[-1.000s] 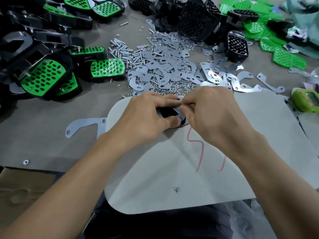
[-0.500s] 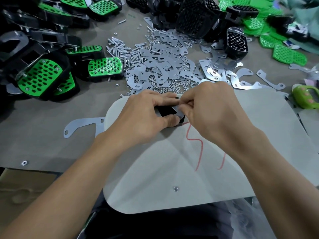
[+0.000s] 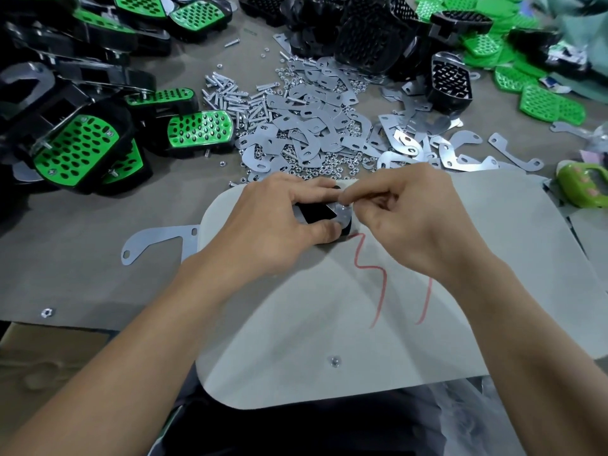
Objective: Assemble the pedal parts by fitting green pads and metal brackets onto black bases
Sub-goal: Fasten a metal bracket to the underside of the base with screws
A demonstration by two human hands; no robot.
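Observation:
My left hand (image 3: 273, 222) grips a black pedal base (image 3: 317, 213) that rests on a pale grey board (image 3: 329, 311); most of the base is hidden under the fingers. A flat metal bracket (image 3: 343, 213) lies on top of the base. My right hand (image 3: 408, 222) pinches something small at the bracket's upper edge with thumb and forefinger; I cannot tell what it is. Behind the hands lies a heap of loose metal brackets (image 3: 312, 126) mixed with nuts and bolts (image 3: 227, 97). Loose green pads (image 3: 543, 100) lie far right.
Finished green-and-black pedals (image 3: 75, 149) are stacked at the left. Bare black bases (image 3: 450, 80) pile up at the back. A long bracket (image 3: 158, 240) lies left of the board, one nut (image 3: 335, 360) on the board, another nut (image 3: 47, 312) near the table's front edge. A green object (image 3: 582, 185) sits far right.
Both hands stay on the base and bracket. The right hand's fingertips have shifted slightly at the bracket's top edge; the rest holds still.

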